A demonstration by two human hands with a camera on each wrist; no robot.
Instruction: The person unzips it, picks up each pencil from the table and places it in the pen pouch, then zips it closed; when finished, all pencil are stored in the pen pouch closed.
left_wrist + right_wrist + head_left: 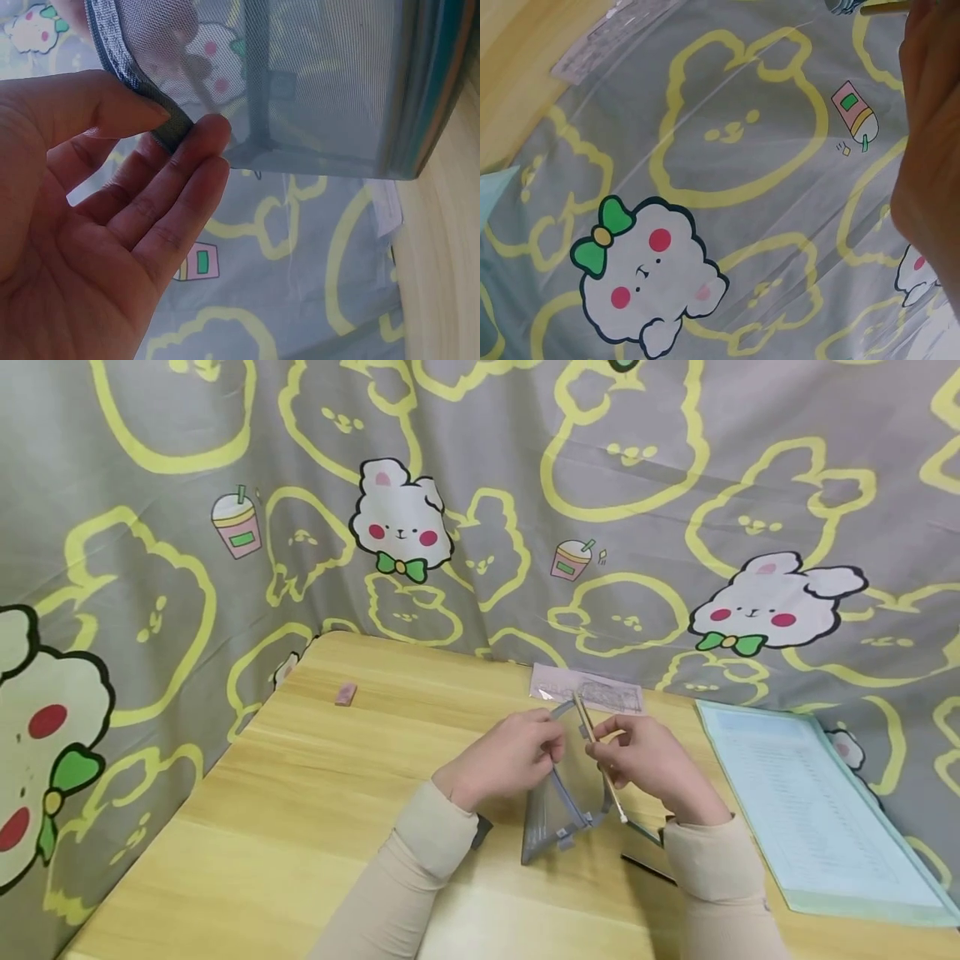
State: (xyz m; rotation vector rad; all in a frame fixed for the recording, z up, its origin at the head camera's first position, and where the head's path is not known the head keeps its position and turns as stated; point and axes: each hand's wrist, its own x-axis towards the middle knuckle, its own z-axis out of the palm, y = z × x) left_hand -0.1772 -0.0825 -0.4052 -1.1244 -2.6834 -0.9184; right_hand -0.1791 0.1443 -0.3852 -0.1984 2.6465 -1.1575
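A grey mesh pouch [551, 827] with dark edging stands open on the table between the two hands. Its see-through wall [322, 90] fills the upper part of the left wrist view. My left hand [513, 756] pinches the pouch's bound top edge between thumb and fingers. Over the pouch, my right hand [641, 756] grips a thin tan stick [609, 785] with a pale lower end. The stick slants down; whether its lower end is inside or beside the pouch I cannot tell. In the right wrist view that hand [934, 127] is mostly cut off.
A pink eraser [346, 694] lies at the far left. Behind the hands is a flat pinkish clear packet [585, 687], near the patterned curtain [480, 527]. A light blue sheet or folder [810, 802] lies at the right. A dark thin strip [648, 868] is near the right wrist.
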